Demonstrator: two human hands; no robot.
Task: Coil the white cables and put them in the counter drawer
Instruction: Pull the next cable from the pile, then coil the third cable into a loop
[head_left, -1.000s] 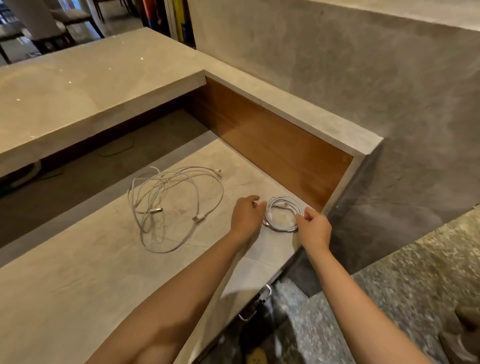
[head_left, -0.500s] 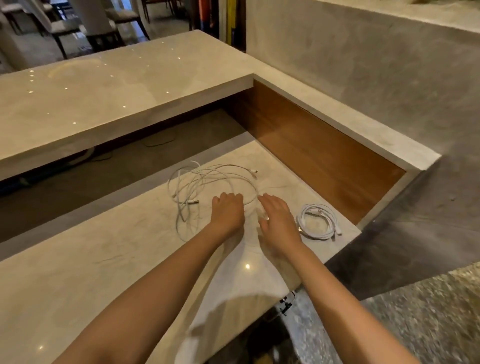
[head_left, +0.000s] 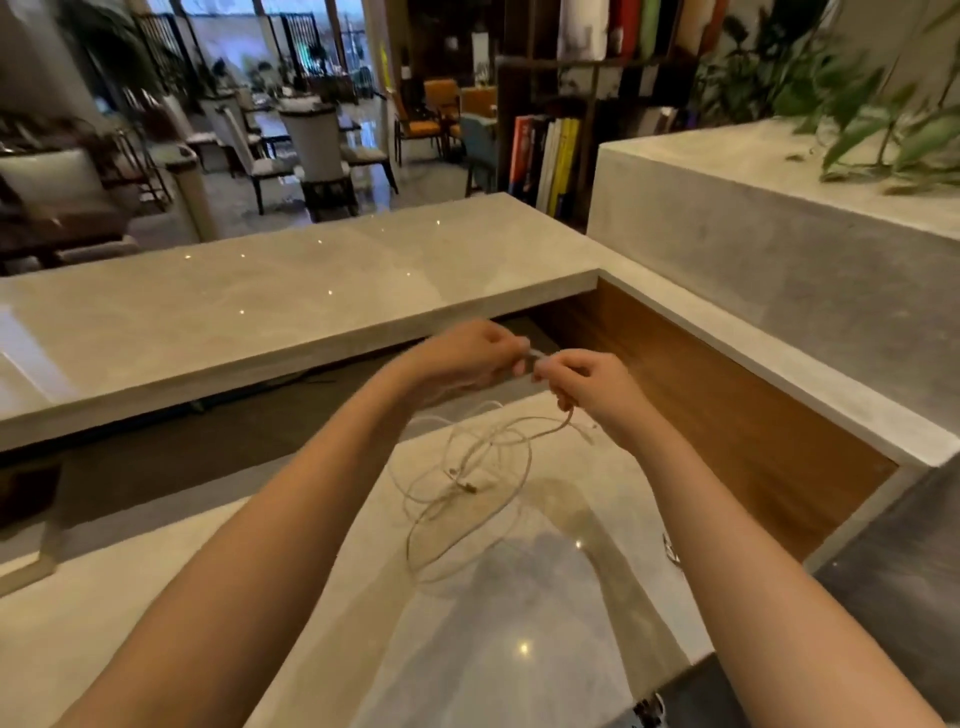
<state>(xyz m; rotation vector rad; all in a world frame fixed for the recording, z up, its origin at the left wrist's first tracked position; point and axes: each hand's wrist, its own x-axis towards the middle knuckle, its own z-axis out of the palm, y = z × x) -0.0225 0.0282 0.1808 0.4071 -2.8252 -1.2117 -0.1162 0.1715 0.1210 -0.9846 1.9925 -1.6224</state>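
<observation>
Both of my hands are raised above the lower counter surface (head_left: 545, 649). My left hand (head_left: 467, 358) and my right hand (head_left: 582, 387) meet fingertip to fingertip and pinch one end of a loose white cable (head_left: 467, 483). The rest of that cable hangs down from my right hand and lies in tangled loops on the counter, with a plug end among the loops. A sliver of the coiled white cable (head_left: 670, 551) shows at the counter's right edge, mostly hidden behind my right forearm. The drawer is not in view.
A raised stone ledge (head_left: 260, 312) runs across the back, with a dark gap beneath it. A wooden panel (head_left: 727, 415) and a concrete wall (head_left: 805, 270) close off the right side. Chairs, a bookshelf and plants stand beyond.
My hands left the coiled cable at the right, reached the tangled cable, and have lifted one end of it off the counter. The view has tilted upward.
</observation>
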